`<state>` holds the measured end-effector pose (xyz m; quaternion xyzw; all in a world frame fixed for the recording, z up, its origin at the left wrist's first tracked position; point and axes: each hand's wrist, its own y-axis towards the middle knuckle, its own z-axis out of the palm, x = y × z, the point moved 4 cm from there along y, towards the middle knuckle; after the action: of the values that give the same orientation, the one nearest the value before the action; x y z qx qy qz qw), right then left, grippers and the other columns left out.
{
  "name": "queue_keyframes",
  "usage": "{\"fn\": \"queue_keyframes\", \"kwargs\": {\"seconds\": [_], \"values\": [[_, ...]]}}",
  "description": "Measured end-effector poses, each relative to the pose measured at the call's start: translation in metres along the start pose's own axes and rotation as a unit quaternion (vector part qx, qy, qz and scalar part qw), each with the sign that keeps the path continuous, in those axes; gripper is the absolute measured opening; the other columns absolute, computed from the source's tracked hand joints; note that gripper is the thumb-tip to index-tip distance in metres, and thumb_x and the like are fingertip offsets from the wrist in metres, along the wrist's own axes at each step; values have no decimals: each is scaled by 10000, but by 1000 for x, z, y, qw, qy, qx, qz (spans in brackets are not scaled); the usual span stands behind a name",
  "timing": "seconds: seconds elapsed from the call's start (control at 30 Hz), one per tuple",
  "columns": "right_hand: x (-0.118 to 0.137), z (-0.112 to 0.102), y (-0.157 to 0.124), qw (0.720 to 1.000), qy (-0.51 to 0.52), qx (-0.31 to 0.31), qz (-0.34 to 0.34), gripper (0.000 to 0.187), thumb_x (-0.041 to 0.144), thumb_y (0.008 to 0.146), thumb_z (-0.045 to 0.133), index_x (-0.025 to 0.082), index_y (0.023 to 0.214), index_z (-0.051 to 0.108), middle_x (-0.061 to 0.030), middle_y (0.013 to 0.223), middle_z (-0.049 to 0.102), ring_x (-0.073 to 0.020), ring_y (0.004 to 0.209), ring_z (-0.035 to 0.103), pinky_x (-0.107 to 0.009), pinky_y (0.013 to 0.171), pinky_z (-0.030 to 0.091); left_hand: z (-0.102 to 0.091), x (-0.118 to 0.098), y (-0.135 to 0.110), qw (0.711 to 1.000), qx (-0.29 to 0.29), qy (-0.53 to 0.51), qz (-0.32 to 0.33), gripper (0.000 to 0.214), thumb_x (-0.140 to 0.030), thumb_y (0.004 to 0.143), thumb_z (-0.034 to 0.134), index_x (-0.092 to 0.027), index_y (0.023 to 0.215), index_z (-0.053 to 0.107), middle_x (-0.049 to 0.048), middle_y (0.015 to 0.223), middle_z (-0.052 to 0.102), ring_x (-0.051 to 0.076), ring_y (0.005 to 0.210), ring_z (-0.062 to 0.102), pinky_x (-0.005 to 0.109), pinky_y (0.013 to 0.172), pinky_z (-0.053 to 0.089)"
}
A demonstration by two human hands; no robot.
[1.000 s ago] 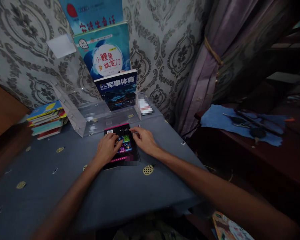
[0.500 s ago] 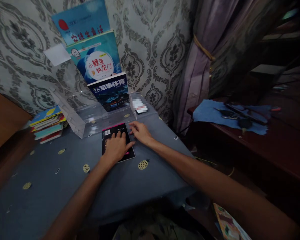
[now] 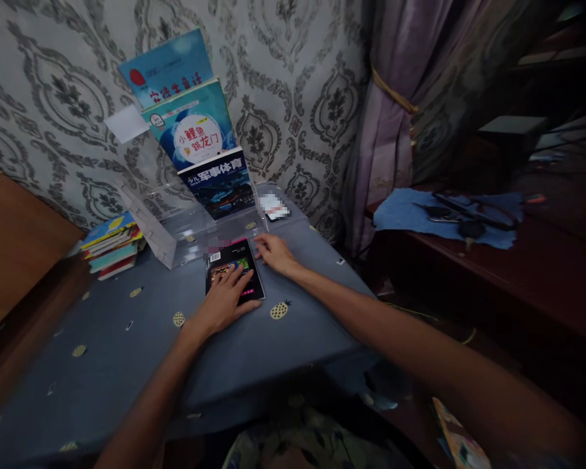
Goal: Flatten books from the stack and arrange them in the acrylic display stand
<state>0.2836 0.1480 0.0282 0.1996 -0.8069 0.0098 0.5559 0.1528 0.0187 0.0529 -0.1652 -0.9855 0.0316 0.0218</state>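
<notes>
A black book [image 3: 248, 264] with a pink edge, a barcode and a colourful picture lies flat on the table. My left hand [image 3: 227, 296] rests over its lower part with the fingers spread. Just right of the book's upper corner is my right hand [image 3: 275, 253], its fingers loosely bent and apart, holding nothing. Behind the book stands a clear tiered rack [image 3: 159, 246]. It carries a dark blue book [image 3: 222, 189], a teal book [image 3: 198, 137] and a light blue book [image 3: 176, 62], one above another.
Several books [image 3: 112, 244] are stacked left of the rack. A phone-like item [image 3: 276, 207] with a blurred screen lies to its right. The table [image 3: 254, 365] has a grey-blue pineapple-print cloth. A blue cloth [image 3: 400, 212] with glasses lies on a dark red surface at right.
My left hand has slid down the black book towards me, uncovering more of its picture. My right hand stays by the book's edge. The view has shifted slightly.
</notes>
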Motion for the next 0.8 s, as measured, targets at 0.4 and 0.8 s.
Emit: {"fn": "queue_keyframes", "kwargs": {"seconds": [0.4, 0.8], "values": [[-3, -5, 2, 992, -103, -44, -59, 316, 85, 891, 500, 185, 1154, 644, -94, 1101, 731, -219, 1027, 692, -415, 976, 534, -37, 28, -60, 995, 40, -77, 38, 433, -528, 979, 461, -223, 1186, 688, 95, 1241, 700, 265, 1192, 628, 411, 1016, 476], [6, 11, -10, 999, 10, 36, -38, 327, 61, 918, 455, 164, 1186, 610, -59, 928, 728, -150, 774, 730, -328, 785, 596, -30, 1, -10, 970, 26, 123, -208, 430, -458, 985, 417, -116, 1186, 584, 175, 1156, 678, 345, 1055, 660, 411, 779, 529]]}}
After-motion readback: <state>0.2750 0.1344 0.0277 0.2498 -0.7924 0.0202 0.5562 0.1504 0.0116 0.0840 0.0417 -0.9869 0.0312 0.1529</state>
